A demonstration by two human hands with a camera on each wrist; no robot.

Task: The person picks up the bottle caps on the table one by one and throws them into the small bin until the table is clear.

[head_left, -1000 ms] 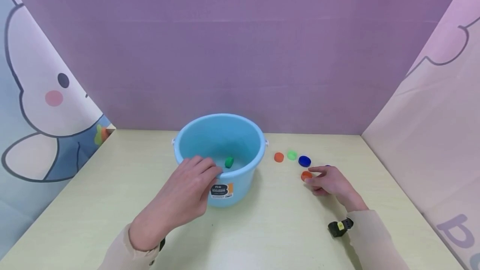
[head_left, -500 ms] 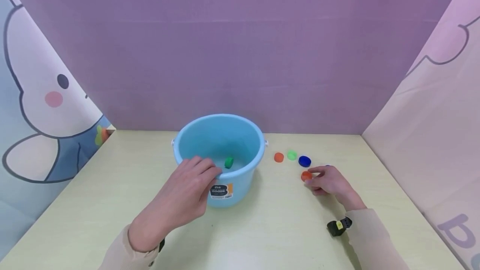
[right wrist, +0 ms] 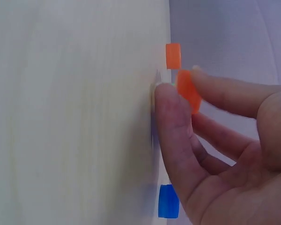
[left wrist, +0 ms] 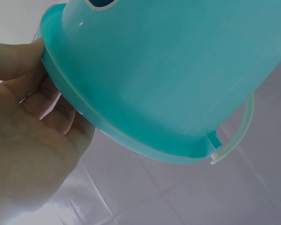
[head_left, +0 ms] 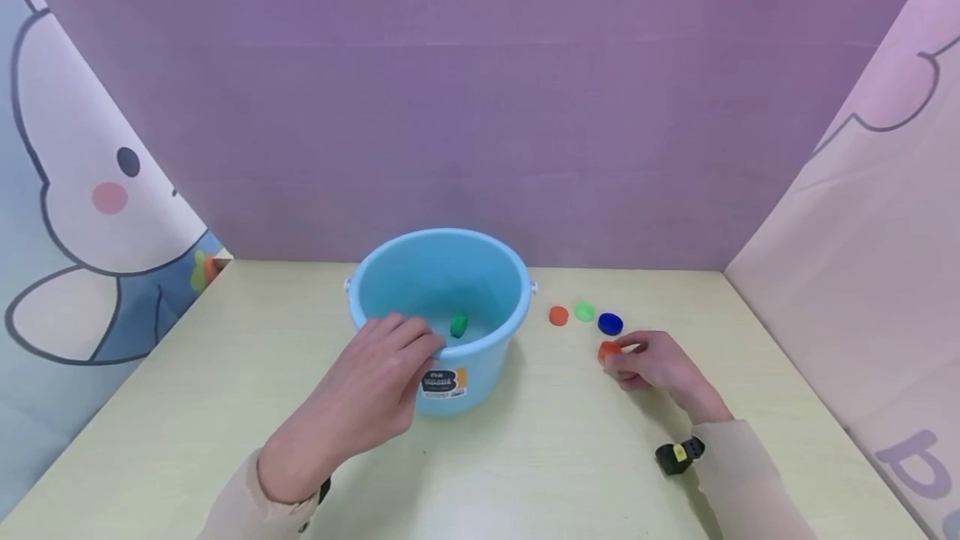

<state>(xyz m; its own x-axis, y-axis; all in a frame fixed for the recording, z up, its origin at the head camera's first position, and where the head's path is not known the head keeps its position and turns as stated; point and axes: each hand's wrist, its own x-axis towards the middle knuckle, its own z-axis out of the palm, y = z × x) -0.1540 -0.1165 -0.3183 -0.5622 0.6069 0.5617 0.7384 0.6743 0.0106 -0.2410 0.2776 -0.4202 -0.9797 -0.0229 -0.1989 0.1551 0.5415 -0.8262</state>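
My left hand [head_left: 375, 377] grips the near rim of a light blue bucket [head_left: 480, 373], fingers over the edge; the left wrist view shows the thumb on the outside of the bucket [left wrist: 154, 79]. A small green cap [head_left: 458, 325] lies on the bucket's floor. To the right, my right hand [head_left: 660, 363] pinches an orange bottle cap [head_left: 608, 352] between thumb and fingers. In the right wrist view this orange cap [right wrist: 189, 91] appears tilted on edge at the fingertips. Just behind it lies a dark blue cap [head_left: 611, 323].
Further back on the table [head_left: 570, 457] lie a flat orange cap [head_left: 558, 316] and a light green cap [head_left: 584, 312]. Another blue cap [right wrist: 168, 201] shows by the hand in the right wrist view. A purple cloth wall [head_left: 480, 107] stands behind the table.
My right hand has closed on the orange cap and tipped it up, shifting it slightly left. The left hand and the bucket have stayed in place.
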